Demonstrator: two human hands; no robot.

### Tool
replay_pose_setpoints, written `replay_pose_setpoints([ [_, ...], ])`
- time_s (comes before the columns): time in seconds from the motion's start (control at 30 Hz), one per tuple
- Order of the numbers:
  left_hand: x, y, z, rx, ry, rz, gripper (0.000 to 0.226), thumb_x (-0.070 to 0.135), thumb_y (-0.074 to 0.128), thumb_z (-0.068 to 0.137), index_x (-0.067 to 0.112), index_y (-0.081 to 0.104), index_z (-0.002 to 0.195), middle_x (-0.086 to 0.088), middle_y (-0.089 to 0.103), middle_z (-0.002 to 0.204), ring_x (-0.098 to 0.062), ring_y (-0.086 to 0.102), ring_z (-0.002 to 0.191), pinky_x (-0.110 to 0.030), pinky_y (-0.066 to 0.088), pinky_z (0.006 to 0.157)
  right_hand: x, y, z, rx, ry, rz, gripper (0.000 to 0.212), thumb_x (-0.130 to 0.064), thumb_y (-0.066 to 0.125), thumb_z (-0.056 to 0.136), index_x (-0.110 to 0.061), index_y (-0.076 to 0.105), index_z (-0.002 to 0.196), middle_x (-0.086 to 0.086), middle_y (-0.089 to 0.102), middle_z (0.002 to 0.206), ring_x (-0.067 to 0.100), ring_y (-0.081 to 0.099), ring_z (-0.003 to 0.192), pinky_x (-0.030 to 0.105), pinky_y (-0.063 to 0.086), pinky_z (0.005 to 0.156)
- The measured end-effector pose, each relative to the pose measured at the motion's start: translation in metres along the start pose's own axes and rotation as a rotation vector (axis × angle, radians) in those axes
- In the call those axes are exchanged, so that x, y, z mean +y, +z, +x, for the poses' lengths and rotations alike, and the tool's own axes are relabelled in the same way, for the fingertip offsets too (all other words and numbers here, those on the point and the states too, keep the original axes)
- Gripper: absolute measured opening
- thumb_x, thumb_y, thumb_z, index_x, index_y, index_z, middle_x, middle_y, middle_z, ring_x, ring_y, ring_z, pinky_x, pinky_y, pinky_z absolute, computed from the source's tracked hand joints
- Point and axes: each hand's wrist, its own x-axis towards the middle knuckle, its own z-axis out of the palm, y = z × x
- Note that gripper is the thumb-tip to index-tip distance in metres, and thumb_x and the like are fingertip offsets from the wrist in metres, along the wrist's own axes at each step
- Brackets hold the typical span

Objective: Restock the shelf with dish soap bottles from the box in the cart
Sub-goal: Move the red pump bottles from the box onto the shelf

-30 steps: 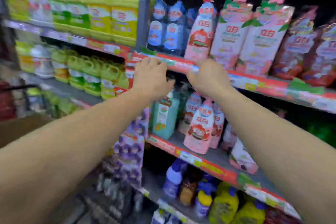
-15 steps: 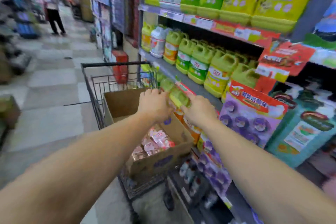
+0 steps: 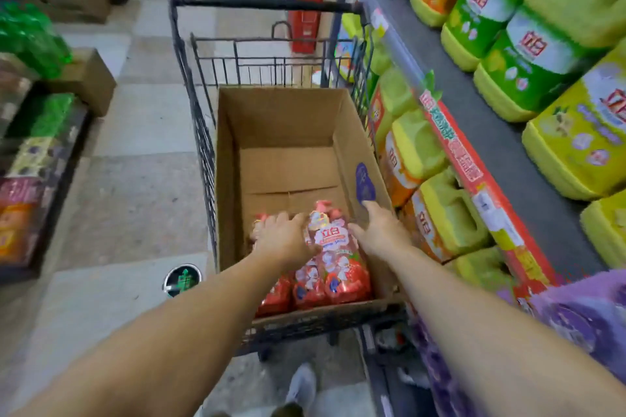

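An open cardboard box (image 3: 284,118) sits in a black wire cart (image 3: 200,132). Several red and pink dish soap bottles (image 3: 338,261) lie side by side at the box's near end. My left hand (image 3: 283,239) lies over the pump ends of the left bottles, fingers spread; whether it grips one cannot be told. My right hand (image 3: 379,230) reaches in beside the rightmost bottle, fingers straight, near the box's right wall. The shelf (image 3: 474,132) runs along the right.
Yellow and green detergent jugs (image 3: 528,57) fill the grey shelf and the level below it. Purple packs (image 3: 582,315) hang at the lower right. Boxes and green goods (image 3: 30,37) stand on the floor at left. A red box (image 3: 305,3) stands beyond the cart. My shoe (image 3: 301,386) is below.
My view has swung from the pink bottles on the shelf down to the cart. Both hands have left the shelf edge and dropped into the box onto the bottles.
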Motion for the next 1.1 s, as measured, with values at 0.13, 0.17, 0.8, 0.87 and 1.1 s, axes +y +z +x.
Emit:
replay_pose_setpoints([
  [0.13, -0.004, 0.052, 0.022, -0.331, -0.116, -0.297, 0.076, 0.055, 0.066, 0.084, 0.021, 0.035, 0.145, -0.004, 0.047, 0.143, -0.024, 0.047, 0.130, -0.029, 0.038, 0.101, 0.017, 0.042, 0.038, -0.211, 0.044, 0.081, 0.053, -0.036, 0.060, 0.092, -0.013, 0.043, 0.137, 0.012, 0.057, 0.135, 0.031, 0.053, 0.123, 0.031, 0.043, 0.093],
  [0.17, -0.003, 0.065, 0.026, -0.404, -0.159, -0.440, 0.074, 0.047, 0.069, 0.085, 0.017, 0.035, 0.143, 0.000, 0.048, 0.140, -0.020, 0.050, 0.126, -0.024, 0.040, 0.099, 0.022, 0.051, 0.046, -0.266, 0.056, 0.111, 0.055, -0.035, 0.062, 0.091, -0.012, 0.043, 0.137, 0.009, 0.056, 0.136, 0.029, 0.053, 0.124, 0.028, 0.041, 0.092],
  [0.8, -0.004, 0.101, 0.030, -0.381, -0.278, -1.107, 0.081, 0.014, 0.078, 0.080, 0.035, 0.030, 0.142, 0.009, 0.064, 0.103, -0.007, 0.062, 0.092, -0.019, 0.050, 0.074, 0.029, 0.071, 0.046, -0.358, 0.242, 0.739, 0.029, -0.031, 0.071, 0.087, -0.027, 0.052, 0.109, -0.014, 0.064, 0.091, 0.005, 0.061, 0.079, 0.028, 0.043, 0.060],
  [0.87, -0.011, 0.083, 0.025, -0.330, -0.227, -1.087, 0.082, 0.016, 0.080, 0.078, 0.036, 0.031, 0.141, 0.009, 0.066, 0.105, -0.010, 0.064, 0.094, -0.025, 0.055, 0.080, 0.013, 0.056, 0.032, -0.257, 0.189, 0.764, 0.044, -0.033, 0.074, 0.083, -0.024, 0.052, 0.120, -0.010, 0.066, 0.104, 0.009, 0.064, 0.090, 0.027, 0.046, 0.060],
  [1.1, -0.020, -0.009, -0.006, -0.274, 0.081, -1.106, 0.094, 0.009, 0.083, 0.074, 0.045, 0.028, 0.142, 0.000, 0.069, 0.114, -0.021, 0.071, 0.098, -0.043, 0.060, 0.078, -0.042, -0.010, -0.033, 0.125, 0.065, 0.781, 0.060, -0.040, 0.078, 0.077, -0.020, 0.054, 0.128, -0.005, 0.065, 0.121, 0.010, 0.061, 0.104, 0.032, 0.051, 0.094],
])
